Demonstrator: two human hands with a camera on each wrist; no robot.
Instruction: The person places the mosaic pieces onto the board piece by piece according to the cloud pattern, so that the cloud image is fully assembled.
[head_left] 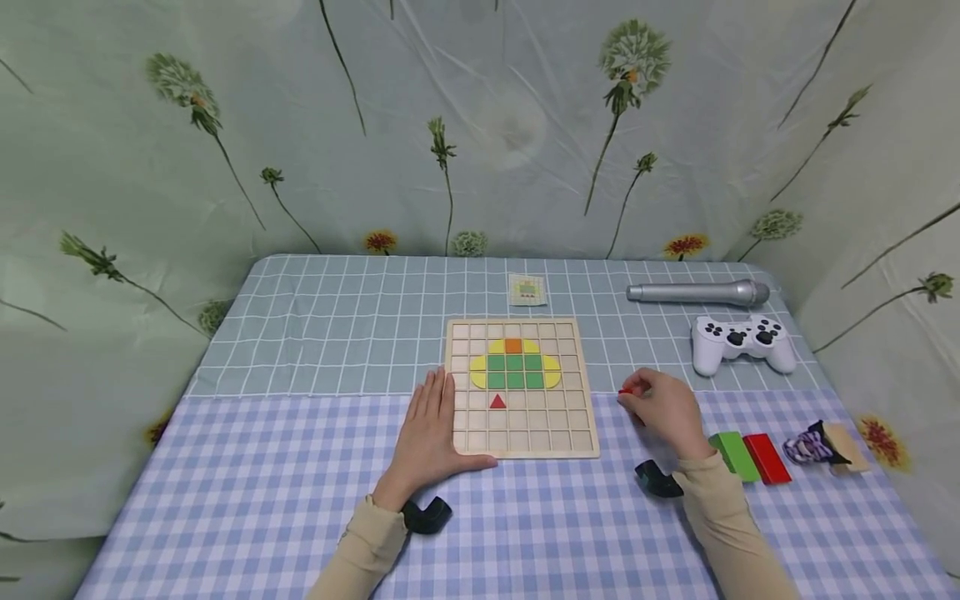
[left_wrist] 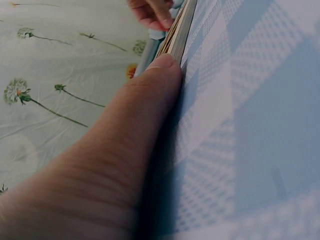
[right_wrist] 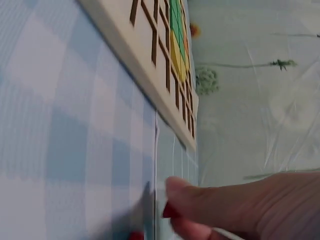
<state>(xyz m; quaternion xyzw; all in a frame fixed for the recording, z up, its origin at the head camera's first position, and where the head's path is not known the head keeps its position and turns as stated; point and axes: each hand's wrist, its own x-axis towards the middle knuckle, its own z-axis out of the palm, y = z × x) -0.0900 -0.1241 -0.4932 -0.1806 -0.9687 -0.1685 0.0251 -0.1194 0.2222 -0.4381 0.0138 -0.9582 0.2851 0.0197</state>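
A square wooden grid board (head_left: pixel 562 433) lies flat, with green squares, yellow rounded corner pieces and one orange square (head_left: pixel 513 346) set in its upper cells. Lower on it sits a red triangle (head_left: pixel 497 402). My left hand (head_left: pixel 429 429) rests along the board's left edge, fingers straight, with the thumb (left_wrist: pixel 162 70) at the near edge. Off the board's right side, my right hand (head_left: pixel 666 412) pinches a small red piece (right_wrist: pixel 170 210) between thumb and finger. Another red bit (right_wrist: pixel 135 235) shows on the cloth below that hand, partly cut off by the frame.
Behind the board lies a small pattern card (head_left: pixel 527 290). To the right are a silver microphone (head_left: pixel 697 292), a white game controller (head_left: pixel 742 343), a green block (head_left: pixel 737 457), a red block (head_left: pixel 767 458) and a purple-and-black object (head_left: pixel 808 447) beside a tan piece (head_left: pixel 846 448).
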